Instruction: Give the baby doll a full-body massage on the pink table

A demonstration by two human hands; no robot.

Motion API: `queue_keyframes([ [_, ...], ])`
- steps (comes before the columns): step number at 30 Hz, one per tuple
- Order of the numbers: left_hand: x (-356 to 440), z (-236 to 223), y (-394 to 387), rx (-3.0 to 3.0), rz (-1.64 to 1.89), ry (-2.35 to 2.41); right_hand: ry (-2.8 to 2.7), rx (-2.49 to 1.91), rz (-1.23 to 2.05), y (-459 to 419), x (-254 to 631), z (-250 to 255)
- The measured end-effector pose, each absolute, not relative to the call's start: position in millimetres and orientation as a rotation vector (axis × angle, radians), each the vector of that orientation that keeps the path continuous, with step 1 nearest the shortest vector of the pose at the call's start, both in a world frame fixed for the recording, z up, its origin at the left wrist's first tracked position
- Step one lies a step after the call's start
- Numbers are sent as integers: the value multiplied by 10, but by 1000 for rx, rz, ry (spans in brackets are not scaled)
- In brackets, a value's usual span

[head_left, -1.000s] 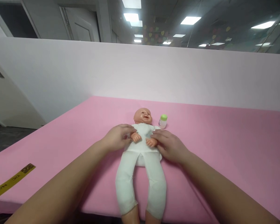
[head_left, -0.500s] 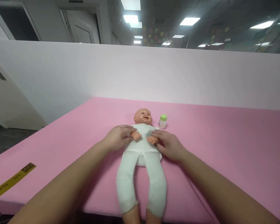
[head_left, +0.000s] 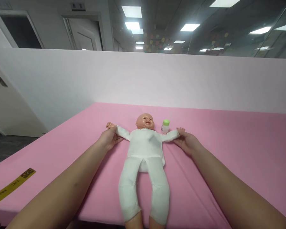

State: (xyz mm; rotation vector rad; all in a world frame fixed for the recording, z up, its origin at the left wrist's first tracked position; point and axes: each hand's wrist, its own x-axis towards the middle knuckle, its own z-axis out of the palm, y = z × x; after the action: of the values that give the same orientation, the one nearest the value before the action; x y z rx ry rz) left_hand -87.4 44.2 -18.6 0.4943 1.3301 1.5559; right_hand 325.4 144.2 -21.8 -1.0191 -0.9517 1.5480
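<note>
"What's that lying on the pink table (head_left: 228, 152)?"

"A baby doll (head_left: 145, 148), flat on its back. It's by the middle of the near edge, its head (head_left: 145, 121) toward the far edge and its legs running down to the near one."

"And the hands?"

"Both grasping. The left hand (head_left: 109, 137) has one sleeve near the cuff, thumb above and fingers at the underside; the right hand (head_left: 187, 142) has the other sleeve by its cuff. The doll's arms are spread out sideways."

"What's it made of, from here?"

"The head looks like smooth, shiny plastic, round and bald, mouth open. Body and limbs are soft white cloth, creased at the knees, with tan lower legs coming out of the cuffs. The table's cover is matte, with a few shallow folds beside the right arm."

"Anything near it?"

"A small, cloudy bottle (head_left: 165, 128) with a rounded green cap, upright just beyond the doll's shoulder. Then a flat yellow strip (head_left: 11, 186) by the near left corner."

"Can you read that?"

"Hardly, the lettering's upside down. The bottle's label is too small, the doll's feet are cut off, and some gripping fingertips are hidden by the sleeves."
</note>
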Motion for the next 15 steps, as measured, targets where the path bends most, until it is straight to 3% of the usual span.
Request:
queue_keyframes([
  [6, -903, -173, 455, 272, 1570, 1272, -845, -991, 1694, 1501, 3302, -257],
  [15, -760, -130, 416, 579, 1650, 1366, -1116, -1090, 1468, 1351, 3174, -202],
])
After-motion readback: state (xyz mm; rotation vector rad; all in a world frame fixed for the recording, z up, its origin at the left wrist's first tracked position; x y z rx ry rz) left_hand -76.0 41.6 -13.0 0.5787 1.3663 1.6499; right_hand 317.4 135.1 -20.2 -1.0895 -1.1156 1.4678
